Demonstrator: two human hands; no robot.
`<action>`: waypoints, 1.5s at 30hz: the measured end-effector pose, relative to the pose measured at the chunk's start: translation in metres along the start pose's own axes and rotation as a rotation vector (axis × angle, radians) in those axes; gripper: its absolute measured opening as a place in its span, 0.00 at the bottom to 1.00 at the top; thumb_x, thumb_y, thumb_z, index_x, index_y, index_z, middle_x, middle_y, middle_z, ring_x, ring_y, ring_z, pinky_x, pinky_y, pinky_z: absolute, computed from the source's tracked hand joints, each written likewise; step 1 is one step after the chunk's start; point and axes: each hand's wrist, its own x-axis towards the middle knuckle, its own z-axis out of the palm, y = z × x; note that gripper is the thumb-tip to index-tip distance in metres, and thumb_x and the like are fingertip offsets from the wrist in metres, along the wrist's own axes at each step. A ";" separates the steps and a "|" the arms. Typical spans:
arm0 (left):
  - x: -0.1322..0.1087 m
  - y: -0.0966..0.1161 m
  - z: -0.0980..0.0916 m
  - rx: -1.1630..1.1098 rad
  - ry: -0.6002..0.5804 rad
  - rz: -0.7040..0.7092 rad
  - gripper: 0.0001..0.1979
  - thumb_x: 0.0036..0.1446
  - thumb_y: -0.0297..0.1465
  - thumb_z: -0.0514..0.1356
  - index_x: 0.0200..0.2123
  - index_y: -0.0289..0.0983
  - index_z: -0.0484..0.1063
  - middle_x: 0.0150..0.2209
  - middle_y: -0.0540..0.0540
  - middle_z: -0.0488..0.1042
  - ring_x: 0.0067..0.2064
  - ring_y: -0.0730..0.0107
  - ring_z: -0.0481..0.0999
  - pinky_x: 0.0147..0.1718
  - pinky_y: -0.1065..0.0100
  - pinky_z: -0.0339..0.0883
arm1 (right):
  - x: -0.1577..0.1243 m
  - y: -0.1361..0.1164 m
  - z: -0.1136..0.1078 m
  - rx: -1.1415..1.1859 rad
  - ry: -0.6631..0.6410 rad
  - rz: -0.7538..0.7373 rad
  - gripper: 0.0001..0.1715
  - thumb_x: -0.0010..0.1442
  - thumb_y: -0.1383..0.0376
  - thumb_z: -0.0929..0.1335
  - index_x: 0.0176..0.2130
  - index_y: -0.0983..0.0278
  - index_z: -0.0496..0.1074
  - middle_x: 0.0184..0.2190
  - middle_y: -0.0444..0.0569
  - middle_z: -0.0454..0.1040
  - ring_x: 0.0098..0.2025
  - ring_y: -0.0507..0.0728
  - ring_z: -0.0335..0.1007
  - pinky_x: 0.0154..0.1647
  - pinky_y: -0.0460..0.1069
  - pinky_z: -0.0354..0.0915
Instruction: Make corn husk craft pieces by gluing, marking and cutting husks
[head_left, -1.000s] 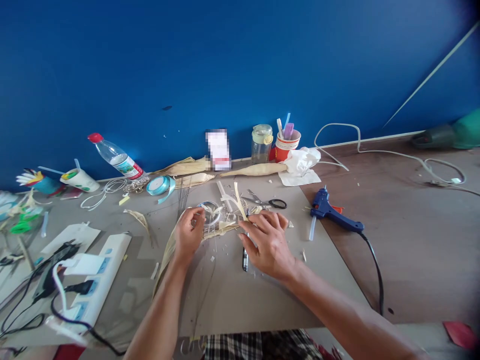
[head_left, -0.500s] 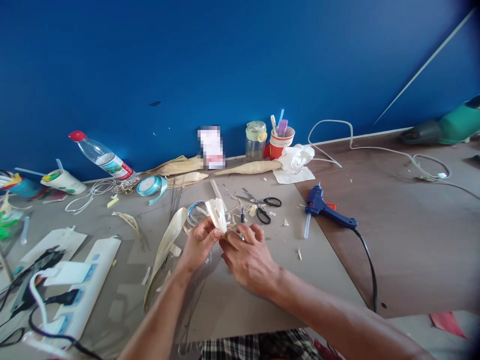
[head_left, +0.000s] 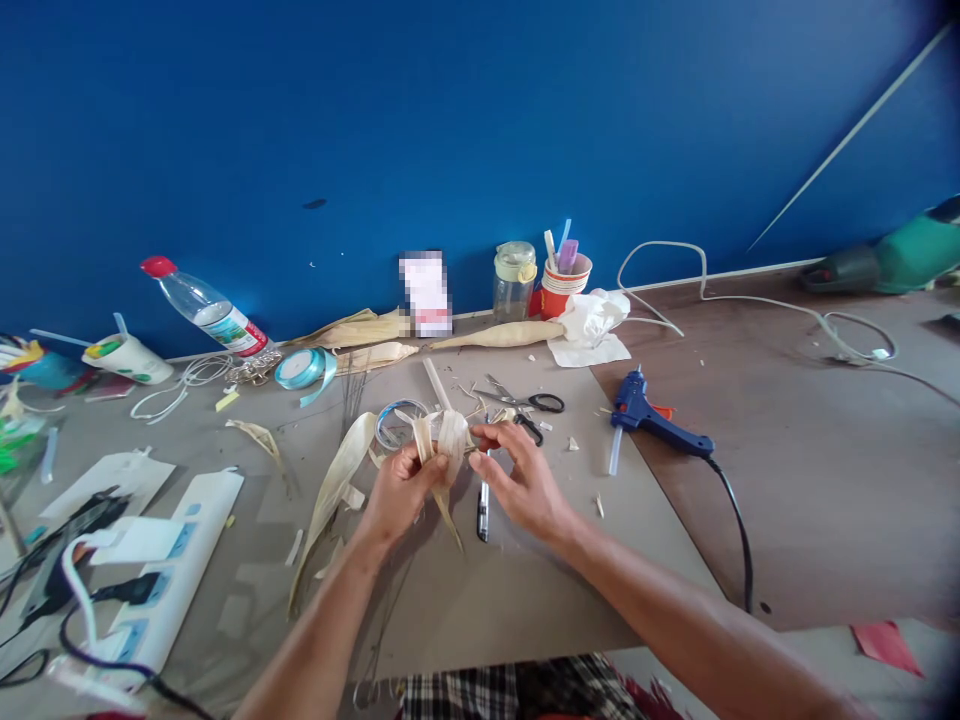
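My left hand [head_left: 399,488] is closed round a bundle of pale dried husk strips [head_left: 448,440], held just above the grey board [head_left: 480,590]. My right hand [head_left: 520,480] pinches the right edge of the same bundle with thumb and forefinger, the other fingers spread. A black pen [head_left: 483,502] lies on the board under my right hand. A long loose husk [head_left: 334,490] lies to the left of my left hand. A clear tape roll [head_left: 395,422] sits just behind the bundle.
Scissors [head_left: 534,404] and a blue glue gun [head_left: 652,420] with a black cable lie to the right. A power strip [head_left: 176,555] with plugs is at the left. A tilted water bottle [head_left: 206,308], ribbon roll [head_left: 298,369], jar [head_left: 513,281] and paper cup [head_left: 564,281] line the blue wall.
Both hands lifted husk strips off the board and brought them together. The right hand has since moved to the bundle's right edge, uncovering the pen.
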 end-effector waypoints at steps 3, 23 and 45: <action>-0.004 0.004 0.001 0.022 -0.110 0.000 0.15 0.51 0.42 0.61 0.28 0.34 0.70 0.22 0.50 0.68 0.25 0.71 0.66 0.26 0.68 0.62 | 0.003 0.004 0.001 0.120 -0.081 0.072 0.17 0.57 0.55 0.66 0.40 0.64 0.72 0.36 0.51 0.72 0.41 0.58 0.65 0.45 0.53 0.60; -0.001 0.001 -0.017 -0.152 -0.305 -0.102 0.17 0.48 0.39 0.65 0.39 0.36 0.75 0.26 0.49 0.69 0.22 0.77 0.65 0.19 0.73 0.59 | 0.016 0.013 -0.008 0.579 -0.191 0.344 0.16 0.51 0.62 0.68 0.40 0.66 0.69 0.24 0.41 0.64 0.27 0.49 0.58 0.29 0.46 0.55; 0.000 0.004 -0.039 -0.698 -0.273 0.056 0.31 0.43 0.52 0.65 0.46 0.37 0.72 0.37 0.42 0.77 0.40 0.63 0.75 0.45 0.59 0.67 | 0.018 0.018 -0.013 0.462 -0.083 0.215 0.11 0.53 0.61 0.67 0.36 0.65 0.71 0.28 0.44 0.71 0.29 0.51 0.63 0.30 0.46 0.58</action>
